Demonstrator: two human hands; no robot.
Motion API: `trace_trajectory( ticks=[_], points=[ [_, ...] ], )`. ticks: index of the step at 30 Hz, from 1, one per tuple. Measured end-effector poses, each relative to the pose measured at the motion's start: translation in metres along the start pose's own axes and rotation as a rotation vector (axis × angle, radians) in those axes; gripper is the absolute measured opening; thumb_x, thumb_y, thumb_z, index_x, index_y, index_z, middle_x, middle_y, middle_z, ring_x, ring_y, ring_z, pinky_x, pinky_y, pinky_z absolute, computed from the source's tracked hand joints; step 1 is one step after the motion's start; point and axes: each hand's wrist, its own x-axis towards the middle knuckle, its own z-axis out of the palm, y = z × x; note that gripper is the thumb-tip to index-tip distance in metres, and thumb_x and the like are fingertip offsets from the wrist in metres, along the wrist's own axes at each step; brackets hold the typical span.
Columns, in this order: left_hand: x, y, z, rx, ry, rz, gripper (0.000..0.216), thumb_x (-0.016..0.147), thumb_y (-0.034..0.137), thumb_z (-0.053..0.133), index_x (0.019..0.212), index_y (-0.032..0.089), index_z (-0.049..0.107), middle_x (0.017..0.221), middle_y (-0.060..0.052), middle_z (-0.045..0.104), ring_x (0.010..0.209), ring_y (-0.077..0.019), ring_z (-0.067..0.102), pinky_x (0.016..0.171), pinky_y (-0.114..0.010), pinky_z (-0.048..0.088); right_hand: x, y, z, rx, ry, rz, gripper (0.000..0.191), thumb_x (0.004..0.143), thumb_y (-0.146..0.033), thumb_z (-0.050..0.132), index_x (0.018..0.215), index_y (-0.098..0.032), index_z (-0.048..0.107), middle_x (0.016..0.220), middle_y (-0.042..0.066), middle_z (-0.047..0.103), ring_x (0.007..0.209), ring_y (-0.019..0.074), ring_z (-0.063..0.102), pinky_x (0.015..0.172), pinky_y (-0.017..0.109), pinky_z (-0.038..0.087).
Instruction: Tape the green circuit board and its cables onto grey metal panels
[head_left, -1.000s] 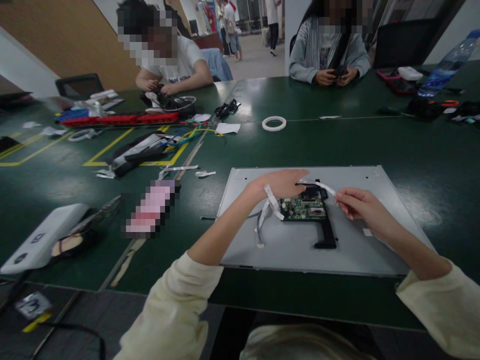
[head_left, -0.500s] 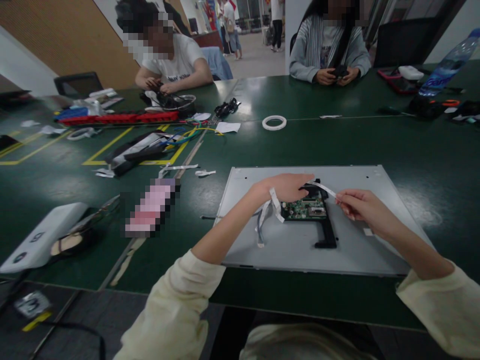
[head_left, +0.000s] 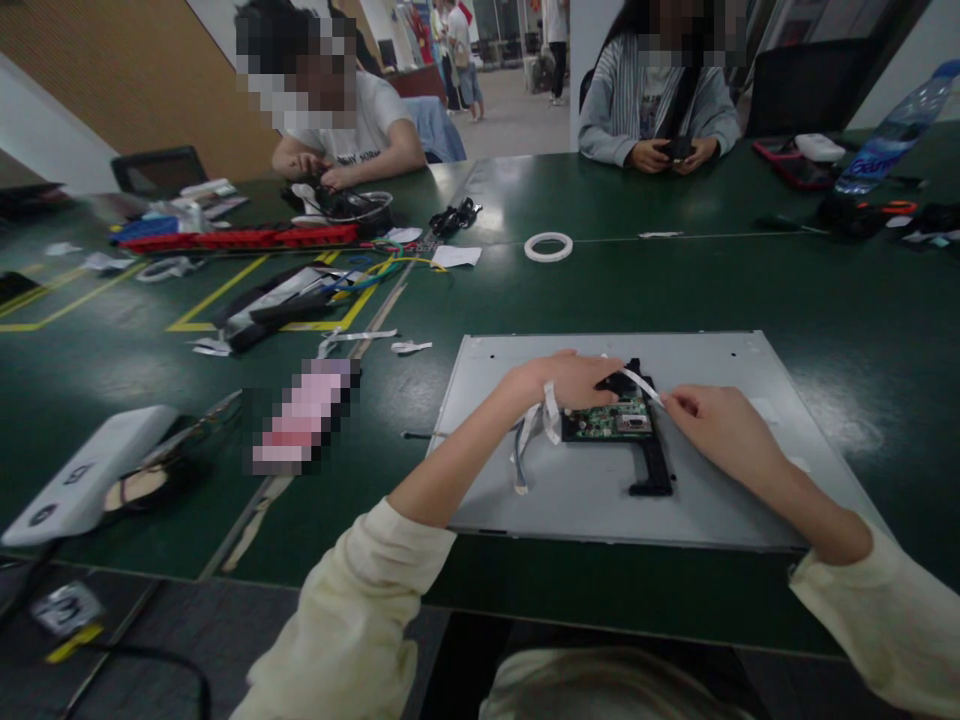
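Observation:
A grey metal panel [head_left: 495, 500] lies flat on the green table in front of me, with a green circuit board [head_left: 592, 423] on a black bracket [head_left: 658, 465] on top of it. My left hand [head_left: 577, 380] rests over the board's far edge, fingers stretched out, partly covering the bracket. From beneath those fingers a strip of white tape [head_left: 643, 384] runs rightward. Its right end is pinched by my right hand [head_left: 709, 425]. Below my left wrist, white strips [head_left: 551, 412] and a grey cable [head_left: 520, 470] hang beside the board.
A white tape roll [head_left: 548, 247] lies beyond the panel. To the left are a blurred-out phone [head_left: 304, 415], a white device [head_left: 86, 475] and a black tool with wires [head_left: 277, 300]. Two people sit across the table. A water bottle [head_left: 892, 140] stands at far right.
My right hand has moved slightly left, closer to the board, still pinching the strip. My left hand's fingers lie a little flatter over the board's far edge.

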Motion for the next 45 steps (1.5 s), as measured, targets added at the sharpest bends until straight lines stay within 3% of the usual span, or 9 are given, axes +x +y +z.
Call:
trace_trajectory(
  ticks=[9,14,19,25,30,34,39,42,45],
  points=[
    [0.002,0.000,0.004,0.042,-0.012,0.017,0.057,0.084,0.044,0.047,0.136,0.023,0.037,0.148,-0.010,0.033,0.136,-0.0251,0.031,0.109,-0.044,0.023,-0.003,-0.017,0.001,-0.410,0.009,0.017,0.038,0.091,-0.044,0.036,0.073,-0.019,0.058,0.065,0.009,0.062,0.055,0.0188,0.054,0.049,0.028,0.015],
    [0.001,0.006,0.003,0.123,-0.055,-0.018,0.063,0.087,0.047,0.041,0.141,0.016,0.030,0.151,-0.015,0.023,0.136,-0.0290,0.029,0.110,-0.046,0.021,-0.004,-0.019,-0.004,-0.471,0.012,0.034,0.038,0.090,-0.047,0.038,0.077,-0.018,0.059,0.070,0.011,0.064,0.059,0.0203,0.058,0.050,0.028,0.018],
    [-0.001,0.012,0.001,0.154,-0.064,-0.096,0.073,0.088,0.056,0.035,0.146,0.016,0.017,0.153,-0.019,0.010,0.128,-0.0324,0.041,0.104,-0.042,0.031,-0.009,-0.021,-0.009,-0.513,-0.024,0.056,0.032,0.090,-0.040,0.038,0.081,-0.018,0.059,0.075,0.008,0.065,0.063,0.0221,0.060,0.050,0.027,0.021],
    [-0.003,0.013,0.000,0.133,-0.063,-0.104,0.075,0.087,0.059,0.034,0.146,0.017,0.016,0.153,-0.017,0.009,0.131,-0.0341,0.036,0.105,-0.041,0.030,-0.014,-0.015,-0.012,-0.494,0.027,0.014,0.022,0.087,-0.031,0.041,0.074,-0.020,0.056,0.069,0.003,0.063,0.057,0.0188,0.056,0.049,0.026,0.016],
    [0.001,0.013,0.001,0.039,-0.011,-0.115,0.074,0.087,0.061,0.032,0.146,0.018,0.017,0.153,-0.016,0.014,0.135,-0.0335,0.030,0.107,-0.045,0.026,-0.013,-0.004,-0.011,-0.192,0.229,-0.054,0.020,0.083,-0.030,0.052,0.067,-0.019,0.052,0.057,-0.001,0.054,0.053,0.0135,0.049,0.050,0.025,0.023],
    [0.008,0.021,0.000,-0.092,0.189,-0.081,0.064,0.091,0.049,0.035,0.141,0.010,0.024,0.150,-0.017,0.024,0.140,-0.0263,0.021,0.110,-0.040,0.025,-0.016,-0.010,-0.013,0.236,0.320,-0.223,0.013,0.085,-0.028,0.054,0.077,-0.018,0.057,0.070,-0.001,0.058,0.060,0.0108,0.053,0.055,0.023,0.036],
    [0.013,0.038,0.005,-0.327,0.570,-0.025,0.056,0.091,0.043,0.038,0.137,0.013,0.030,0.143,-0.018,0.036,0.134,-0.0251,0.032,0.109,-0.040,0.029,-0.026,-0.029,-0.016,0.732,0.141,-0.279,0.018,0.090,-0.029,0.051,0.099,-0.020,0.063,0.095,0.002,0.065,0.083,0.0136,0.061,0.074,0.025,0.047],
    [0.013,0.046,0.008,-0.418,0.713,0.016,0.053,0.091,0.045,0.040,0.136,0.017,0.032,0.141,-0.017,0.036,0.131,-0.0268,0.037,0.106,-0.043,0.033,-0.029,-0.036,-0.012,0.920,-0.013,-0.298,0.023,0.089,-0.031,0.054,0.108,-0.022,0.062,0.106,0.004,0.065,0.097,0.0155,0.061,0.084,0.028,0.048],
    [0.012,0.052,0.009,-0.430,0.812,0.044,0.050,0.092,0.044,0.040,0.134,0.019,0.032,0.140,-0.016,0.035,0.129,-0.0264,0.039,0.105,-0.044,0.034,-0.031,-0.039,-0.007,1.060,-0.144,-0.272,0.028,0.086,-0.032,0.059,0.111,-0.021,0.061,0.105,0.005,0.066,0.097,0.0164,0.062,0.080,0.028,0.051]
  ],
)
